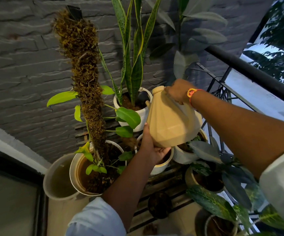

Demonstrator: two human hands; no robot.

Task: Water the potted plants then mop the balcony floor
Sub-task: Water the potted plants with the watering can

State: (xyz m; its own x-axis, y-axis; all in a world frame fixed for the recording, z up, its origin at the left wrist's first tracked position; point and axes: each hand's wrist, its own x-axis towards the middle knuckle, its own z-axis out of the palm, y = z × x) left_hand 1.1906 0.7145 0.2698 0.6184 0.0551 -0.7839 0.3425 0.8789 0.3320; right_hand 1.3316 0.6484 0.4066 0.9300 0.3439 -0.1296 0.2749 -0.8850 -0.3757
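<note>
A beige faceted watering can (171, 120) is tilted over toward the white pot (143, 114) of the tall snake plant (134, 48). Its dark spout head (142, 97) hangs over that pot's soil. My right hand (178, 90) grips the can's handle at the top. My left hand (152, 147) cups the can's base from below. To the left, a moss pole with a climbing plant (85, 74) rises from a large white pot (73, 169).
Several more potted plants crowd the slatted stand (165, 183) under and right of the can. A pale bucket of water (57, 178) stands at the left. A grey stone wall (21, 65) is behind; a black railing (250, 68) runs along the right.
</note>
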